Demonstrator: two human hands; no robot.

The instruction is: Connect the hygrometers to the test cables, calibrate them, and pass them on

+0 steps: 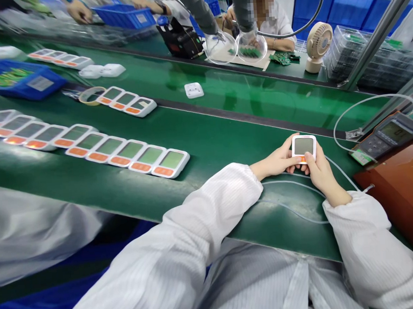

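Between my two hands is a small white digital monitor with a grey screen and orange buttons. My left hand grips its left side, thumb on the lower edge by the buttons. Around its right side my right hand is closed, the thumb pressing near the orange buttons. The device is held tilted toward me above the green bench. Thin clear tubing loops on the bench below my hands. To the left a long row of similar monitors lies face up, screens greenish or grey.
At right sit a handheld meter and a brown-orange box. Across the bench are a white square part, three more monitors, a tape roll, a blue tray and a small fan. Co-workers sit opposite.
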